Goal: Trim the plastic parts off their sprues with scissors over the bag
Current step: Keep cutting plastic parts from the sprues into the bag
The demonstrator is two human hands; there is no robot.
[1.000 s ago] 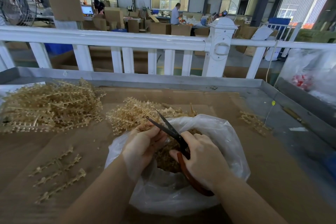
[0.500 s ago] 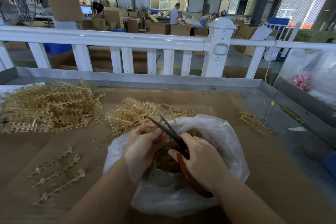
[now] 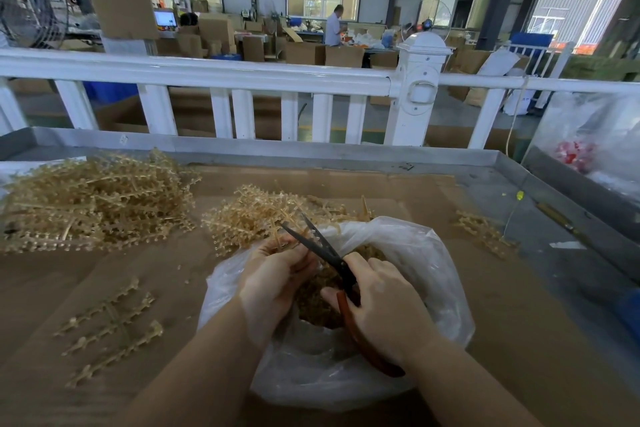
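Observation:
A clear plastic bag point(image 3: 429, 274) lies open on the cardboard-covered table, with tan cut parts point(image 3: 311, 302) heaped inside. Over its mouth my left hand point(image 3: 273, 281) grips a tan sprue point(image 3: 282, 236) whose end sticks up past my fingers. My right hand point(image 3: 384, 308) holds scissors point(image 3: 322, 250) with dark blades and reddish-brown handles. The blades are parted and point up-left, straddling the sprue just above my left fingers.
A large pile of tan sprues point(image 3: 90, 201) sits at the left and a smaller pile point(image 3: 263, 215) lies just behind the bag. Three sprue strips point(image 3: 110, 326) lie at the front left, a few scraps point(image 3: 485, 232) at the right. A raised metal rim point(image 3: 311, 149) and white railing border the table.
Both hands stay over the bag. The scissors have shifted slightly along the sprue, with the blades still parted.

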